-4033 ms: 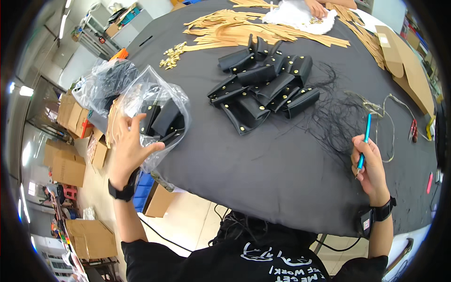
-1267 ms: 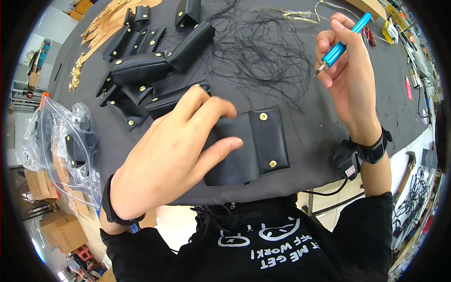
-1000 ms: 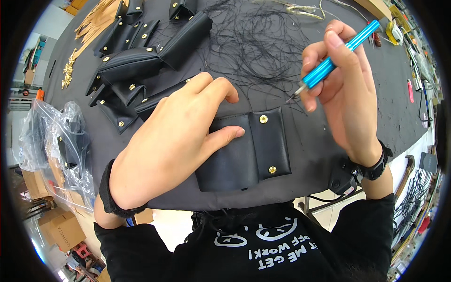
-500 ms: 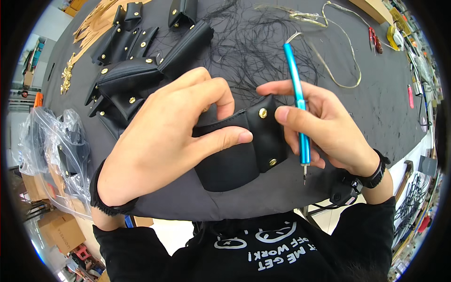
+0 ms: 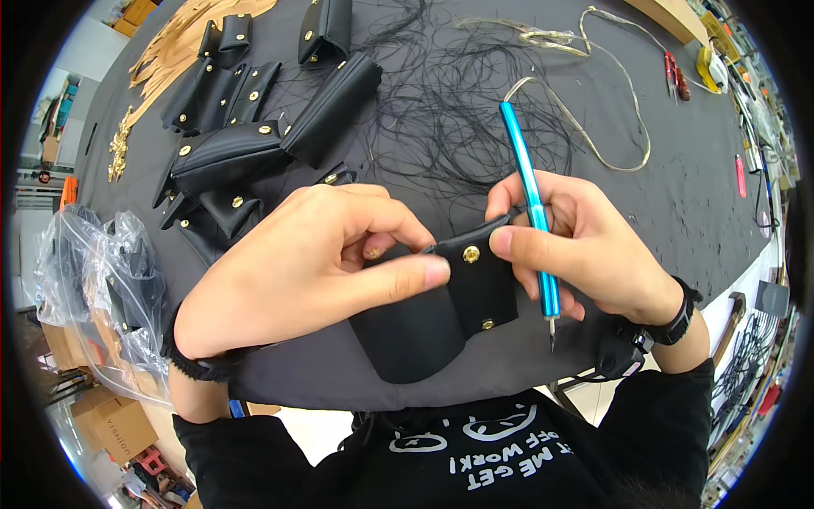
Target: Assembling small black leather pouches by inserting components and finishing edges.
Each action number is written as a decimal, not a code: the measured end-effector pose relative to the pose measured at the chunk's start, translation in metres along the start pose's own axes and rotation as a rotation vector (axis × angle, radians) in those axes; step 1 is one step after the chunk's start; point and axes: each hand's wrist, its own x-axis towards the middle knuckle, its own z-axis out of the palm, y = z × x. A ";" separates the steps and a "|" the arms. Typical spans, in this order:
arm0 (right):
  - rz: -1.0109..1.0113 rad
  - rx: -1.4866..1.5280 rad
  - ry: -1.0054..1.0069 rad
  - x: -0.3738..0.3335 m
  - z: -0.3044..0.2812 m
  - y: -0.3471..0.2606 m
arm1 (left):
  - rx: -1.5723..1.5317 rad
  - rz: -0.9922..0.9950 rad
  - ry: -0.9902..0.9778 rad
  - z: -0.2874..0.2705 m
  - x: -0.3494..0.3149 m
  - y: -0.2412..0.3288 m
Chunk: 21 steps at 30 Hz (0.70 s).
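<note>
A black leather pouch (image 5: 414,335) with two brass snaps on its right side is held over the near part of the table. My left hand (image 5: 309,263) pinches its upper edge near the middle, thumb in front and fingertips partly hidden behind. My right hand (image 5: 577,242) pinches the pouch's upper right corner between thumb and forefinger. Across that same hand lies a blue pen-shaped tool (image 5: 527,170), its fine metal tip pointing down toward me. A pale cord runs from the tool's top end. The tip is apart from the leather.
Several finished-looking black pouches (image 5: 229,148) lie at the upper left, beside brass pieces (image 5: 119,153) and tan strips (image 5: 174,47). Loose black threads (image 5: 449,102) spread over the far middle. Red-handled pliers (image 5: 676,76) lie at the far right; a clear plastic bag (image 5: 102,280) is at left.
The pouch's upper edge has come nearer to me and tilted, its lower part hanging closer to my body. My left fingertips have moved nearer the snap; the tool remains in my right hand.
</note>
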 end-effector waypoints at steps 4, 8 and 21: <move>0.002 -0.034 0.028 -0.003 0.003 -0.003 | -0.133 0.078 -0.035 -0.005 0.002 0.000; 0.032 -0.023 0.073 -0.002 0.005 -0.003 | -0.234 -0.078 -0.022 -0.006 0.004 0.007; 0.022 -0.050 0.089 0.001 0.009 -0.006 | -0.223 -0.076 -0.031 -0.011 0.003 0.004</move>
